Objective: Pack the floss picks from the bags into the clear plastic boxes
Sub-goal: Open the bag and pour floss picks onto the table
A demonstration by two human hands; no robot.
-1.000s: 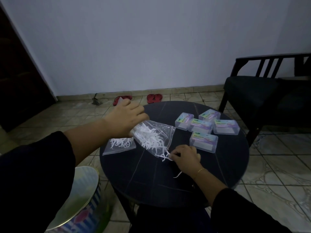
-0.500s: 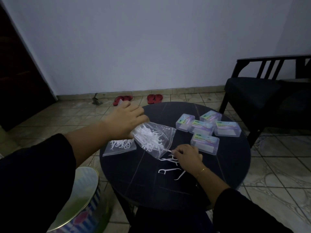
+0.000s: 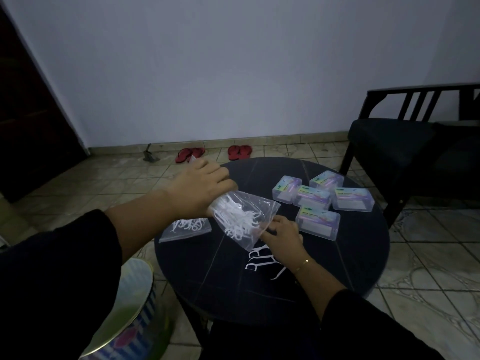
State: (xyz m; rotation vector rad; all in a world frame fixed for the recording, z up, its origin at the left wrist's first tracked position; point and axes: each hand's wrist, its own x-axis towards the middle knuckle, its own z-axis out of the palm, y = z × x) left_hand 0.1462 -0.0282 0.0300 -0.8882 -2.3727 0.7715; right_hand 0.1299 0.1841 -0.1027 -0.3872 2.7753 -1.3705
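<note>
Head view: floss picks tipped from a bag onto a round dark bench.

The left hand [image 3: 200, 185] has its grip closed round the bunched top of a clear bag [image 3: 244, 219] of white floss picks, held tilted above the bench [image 3: 337, 268]. The right hand [image 3: 281, 236] is at the bag's lower mouth; whether its grip pinches anything I cannot tell. Loose floss picks [image 3: 262, 263] lie on the bench just near of that hand. A second bag [image 3: 185, 228] lies flat at the left edge. Five clear plastic boxes [image 3: 318, 223] sit clustered at the far right, their coloured labels too blurred to read.
</note>
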